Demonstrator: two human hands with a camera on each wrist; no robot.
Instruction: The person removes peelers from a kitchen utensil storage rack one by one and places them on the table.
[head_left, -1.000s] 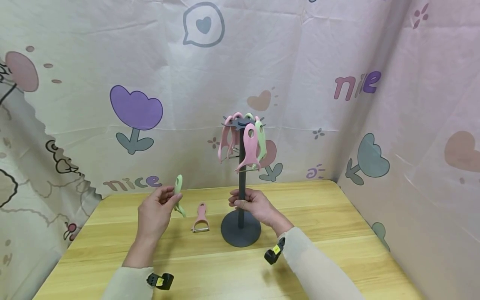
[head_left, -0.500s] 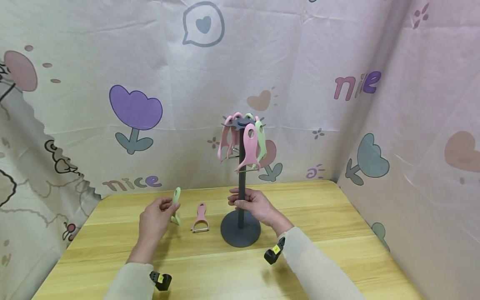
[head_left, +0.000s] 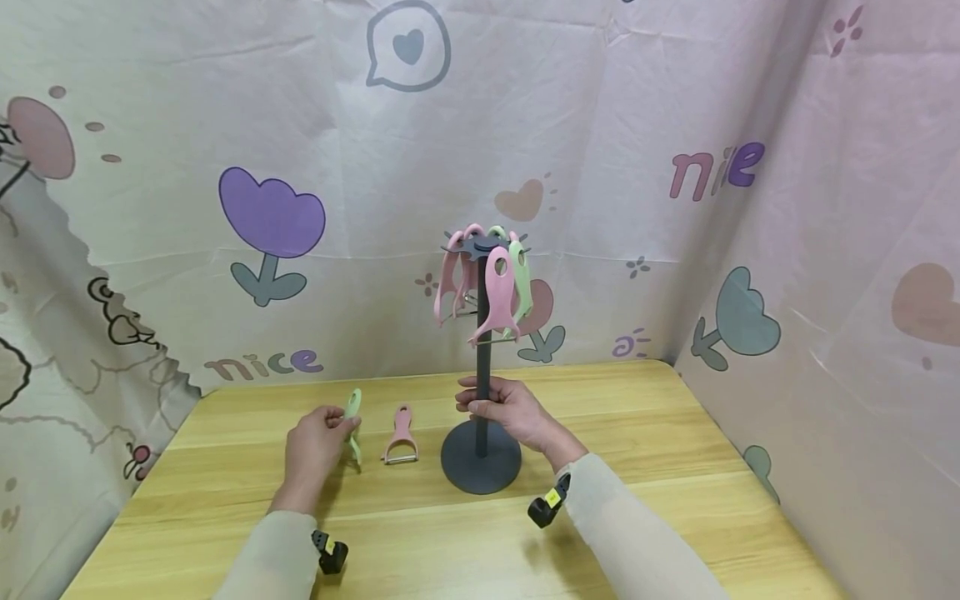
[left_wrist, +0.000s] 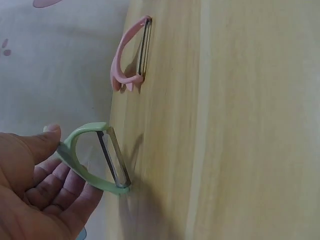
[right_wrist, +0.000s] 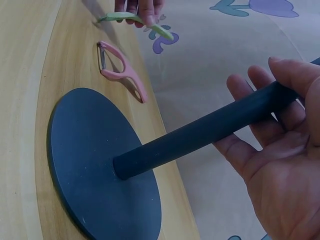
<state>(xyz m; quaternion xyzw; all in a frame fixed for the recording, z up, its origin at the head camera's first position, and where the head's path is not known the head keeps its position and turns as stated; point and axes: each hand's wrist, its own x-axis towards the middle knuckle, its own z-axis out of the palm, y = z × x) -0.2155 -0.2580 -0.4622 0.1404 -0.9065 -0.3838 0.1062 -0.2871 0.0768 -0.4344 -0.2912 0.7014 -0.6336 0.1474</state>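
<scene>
My left hand (head_left: pixel 311 446) pinches a green peeler (left_wrist: pixel 70 156) by its handle between thumb and fingers. The peeler stands upright, blade end down, close over the table. My right hand (head_left: pixel 517 412) grips the dark pole (head_left: pixel 483 358) of a stand, thumb on the near side and fingers behind. Pink peelers, such as the front one (head_left: pixel 498 292), and green peelers, one on the right (head_left: pixel 522 279), hang by their handle holes from hooks at the stand's top. Between the held peeler and the stand, a pink peeler (right_wrist: pixel 132 75) lies on the table.
The stand's round dark base (head_left: pixel 465 471) sits flat on the wooden table (head_left: pixel 660 517). Behind the table's back edge hangs a printed cloth (head_left: pixel 390 208), and more of it closes off both sides. A small black camera (head_left: pixel 332 557) is strapped to the left wrist.
My left hand has lowered the green peeler toward the table, bringing its handle more upright. The right hand has stayed on the pole, and the stand and lying pink peeler have not moved.
</scene>
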